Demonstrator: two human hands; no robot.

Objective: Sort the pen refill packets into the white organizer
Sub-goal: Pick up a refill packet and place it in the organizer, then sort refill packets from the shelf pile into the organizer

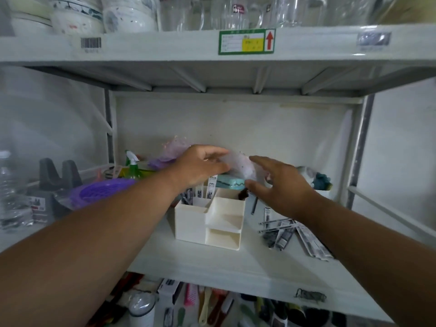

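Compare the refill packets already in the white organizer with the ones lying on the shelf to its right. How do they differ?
The packets in the organizer stand upright, packed together in a rear compartment of the organizer. The packets on the shelf lie flat, loosely fanned out and overlapping. The organizer's hide their lower parts behind its wall; the shelf's show full length. Both are slim packets with black-and-white print.

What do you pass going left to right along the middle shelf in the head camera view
Clear plastic bottle → purple basket → green spray bottle → white organizer → loose pen refill packets lying on the shelf.
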